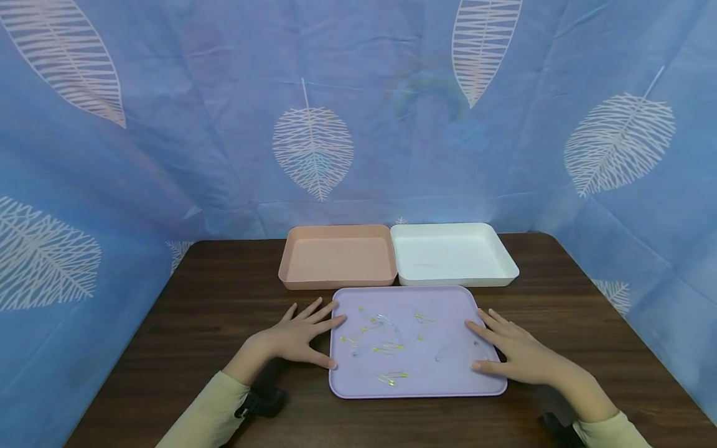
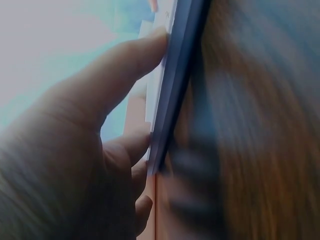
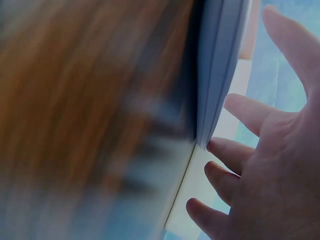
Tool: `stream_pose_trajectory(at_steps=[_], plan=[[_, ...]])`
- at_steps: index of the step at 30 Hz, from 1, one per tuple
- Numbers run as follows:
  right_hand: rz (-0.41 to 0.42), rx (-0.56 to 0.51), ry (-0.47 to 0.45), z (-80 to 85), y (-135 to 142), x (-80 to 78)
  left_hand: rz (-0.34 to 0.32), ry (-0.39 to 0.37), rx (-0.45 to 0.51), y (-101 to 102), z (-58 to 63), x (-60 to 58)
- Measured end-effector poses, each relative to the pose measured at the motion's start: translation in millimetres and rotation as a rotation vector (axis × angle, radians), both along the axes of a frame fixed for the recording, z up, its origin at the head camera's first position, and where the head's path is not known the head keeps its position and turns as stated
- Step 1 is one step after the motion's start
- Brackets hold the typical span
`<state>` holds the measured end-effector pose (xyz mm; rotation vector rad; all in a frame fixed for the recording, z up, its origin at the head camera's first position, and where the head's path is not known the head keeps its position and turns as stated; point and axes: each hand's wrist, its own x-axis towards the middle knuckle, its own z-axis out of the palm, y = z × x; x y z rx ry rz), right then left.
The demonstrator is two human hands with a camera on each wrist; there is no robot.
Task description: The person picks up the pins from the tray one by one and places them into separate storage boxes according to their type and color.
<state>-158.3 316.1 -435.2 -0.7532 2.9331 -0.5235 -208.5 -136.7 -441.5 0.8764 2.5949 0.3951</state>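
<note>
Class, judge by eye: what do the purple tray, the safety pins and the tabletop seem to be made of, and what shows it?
Purple tray: probably plastic, satin finish; even colour, smooth rounded corners.
Safety pins: likely metal, shiny; thin wire shapes with yellow or silvery glints.
Tabletop: wood or wood-look laminate, unclear which, fairly matt; dark brown streaked grain.

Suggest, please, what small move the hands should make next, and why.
Perhaps the left hand should pinch the yellow safety pin nearest its fingers: it lies on the purple tray, seemingly within easy reach, while that hand and the right hand are spread at the tray's edges, holding no pin.
</note>
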Motion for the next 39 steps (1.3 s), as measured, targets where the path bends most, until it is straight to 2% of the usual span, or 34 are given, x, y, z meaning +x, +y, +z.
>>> stream_pose_trajectory(at_steps=[7, 11, 25, 34, 39], plan=[[0.032, -0.013, -0.044, 2.3, -13, -0.6, 0.002, -0.013, 0.018, -18, -1.2, -3.3], [0.051, -0.018, -0.064, 2.4, -20, -2.1, 0.014, -0.038, 0.032, -26, 2.0, -2.7], [0.055, 0.007, -0.075, 5.7, -24, -9.4, 0.022, -0.053, 0.046, -32, 3.7, -6.4], [0.066, 0.041, -0.017, 9.2, -25, -12.6, 0.047, 0.016, 0.056, -32, 5.3, -7.4], [0.051, 0.018, 0.028, 11.1, -28, -12.6, 0.057, 0.088, 0.124, -32, 13.0, -9.5]])
